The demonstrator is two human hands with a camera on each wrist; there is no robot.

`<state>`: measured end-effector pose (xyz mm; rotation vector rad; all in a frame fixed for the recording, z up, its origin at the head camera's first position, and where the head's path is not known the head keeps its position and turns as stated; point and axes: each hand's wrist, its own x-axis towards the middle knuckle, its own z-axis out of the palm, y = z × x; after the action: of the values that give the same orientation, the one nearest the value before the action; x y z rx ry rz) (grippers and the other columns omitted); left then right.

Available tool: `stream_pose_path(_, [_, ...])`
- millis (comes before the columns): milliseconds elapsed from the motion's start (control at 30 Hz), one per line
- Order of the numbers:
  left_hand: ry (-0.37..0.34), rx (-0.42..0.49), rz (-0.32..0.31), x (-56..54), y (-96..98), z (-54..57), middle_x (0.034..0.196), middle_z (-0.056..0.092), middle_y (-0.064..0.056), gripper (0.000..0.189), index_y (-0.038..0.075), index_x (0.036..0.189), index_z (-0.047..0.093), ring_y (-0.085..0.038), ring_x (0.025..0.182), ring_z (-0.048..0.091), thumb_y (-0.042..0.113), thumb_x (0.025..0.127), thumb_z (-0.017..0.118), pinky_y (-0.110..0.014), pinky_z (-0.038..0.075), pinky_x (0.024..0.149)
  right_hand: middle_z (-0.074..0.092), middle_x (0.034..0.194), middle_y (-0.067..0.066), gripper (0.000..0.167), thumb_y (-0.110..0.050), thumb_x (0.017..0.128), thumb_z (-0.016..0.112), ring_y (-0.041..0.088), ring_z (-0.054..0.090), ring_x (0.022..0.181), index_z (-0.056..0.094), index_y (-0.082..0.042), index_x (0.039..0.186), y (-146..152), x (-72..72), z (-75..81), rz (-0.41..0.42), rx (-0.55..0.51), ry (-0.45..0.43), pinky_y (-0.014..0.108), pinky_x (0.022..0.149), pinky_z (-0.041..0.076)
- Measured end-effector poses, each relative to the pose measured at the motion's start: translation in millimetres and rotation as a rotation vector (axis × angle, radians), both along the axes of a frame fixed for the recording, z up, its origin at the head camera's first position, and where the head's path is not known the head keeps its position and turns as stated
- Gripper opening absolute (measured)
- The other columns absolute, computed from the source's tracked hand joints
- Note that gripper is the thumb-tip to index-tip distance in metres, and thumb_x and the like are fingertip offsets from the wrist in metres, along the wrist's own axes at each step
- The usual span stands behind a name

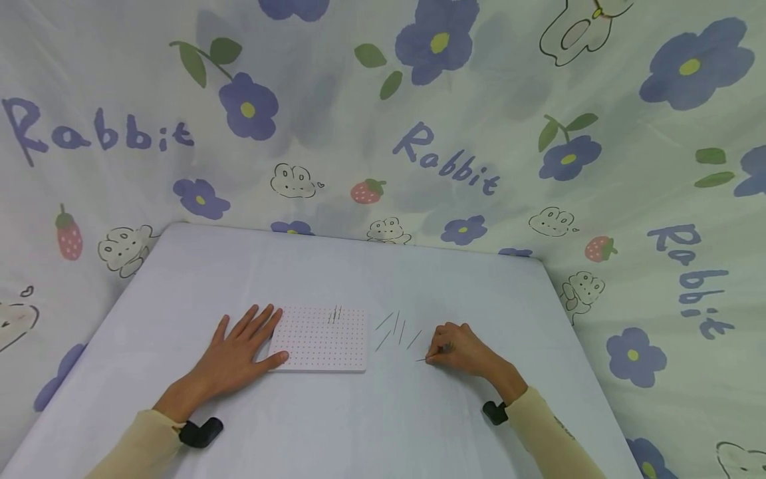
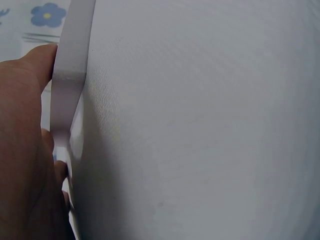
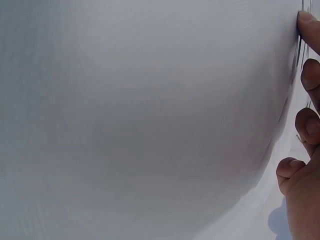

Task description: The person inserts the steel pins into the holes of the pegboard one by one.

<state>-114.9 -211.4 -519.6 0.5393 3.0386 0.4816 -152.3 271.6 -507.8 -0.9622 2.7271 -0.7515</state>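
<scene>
The left hand (image 1: 236, 356), its fingers spread apart, touches the left side of a flat white board (image 1: 317, 356) with rows of tiny dots, on the smooth white worktop (image 1: 335, 426). Near the board's far right corner are a few thin, straight dark sticks (image 1: 334, 315). Loose dark sticks (image 1: 402, 332) lie right of it. Next, the right hand (image 1: 463, 352) pinches one dark stick (image 1: 421, 360). Only the left wrist view shows the board's thick side up close.

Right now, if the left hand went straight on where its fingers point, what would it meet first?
Most likely the white dotted board: the left hand is already at its left edge. Whether the fingers would push it or slide over is unclear.
</scene>
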Motion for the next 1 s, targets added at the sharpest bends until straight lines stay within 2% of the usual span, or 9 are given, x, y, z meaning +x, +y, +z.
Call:
stream_pose_path(233, [-0.007,-0.010,0.002,0.7,-0.2,4.2,0.166,0.024,-0.014,0.092,0.016,0.161,0.027,-0.040,0.153,0.015,0.071,0.091,0.052,-0.072,0.003,0.115,0.059,0.084,-0.027,0.004,-0.033,0.086,0.081,-0.002,0.052,0.083,0.078,-0.034,0.083,0.0,1.0,-0.1,-0.008,0.021,-0.011,0.033,0.079,0.034])
stream_pose_path(633, [-0.002,0.001,0.000,0.4,-0.6,-0.4,0.166,0.023,-0.013,0.093,0.017,0.161,0.024,-0.039,0.153,0.014,0.072,0.092,0.051,-0.073,0.001,0.114,0.059,0.083,-0.026,0.008,-0.030,0.086,0.082,-0.001,0.053,0.082,0.076,-0.036,0.083,-1.2,2.6,1.4,-0.009,0.028,-0.001,0.034,0.077,0.032])
stream_pose_path(867, [0.011,0.016,0.000,0.8,-0.3,1.7,0.165,0.025,-0.015,0.092,0.015,0.160,0.028,-0.040,0.152,0.016,0.071,0.091,0.052,-0.073,0.004,0.114,0.058,0.082,-0.028,0.010,-0.031,0.086,0.081,-0.001,0.052,0.083,0.076,-0.038,0.082,-2.6,2.9,3.1,-0.039,0.055,-0.037,0.036,0.080,0.031])
stream_pose_path(1000, [-0.009,0.005,0.003,0.0,-1.0,0.0,0.166,0.023,-0.013,0.093,0.016,0.161,0.026,-0.039,0.153,0.013,0.073,0.091,0.050,-0.072,0.002,0.115,0.059,0.083,-0.027,0.007,-0.032,0.088,0.080,-0.001,0.053,0.083,0.076,-0.036,0.083,-2.6,2.1,3.8,-0.024,0.059,-0.020,0.033,0.079,0.035])
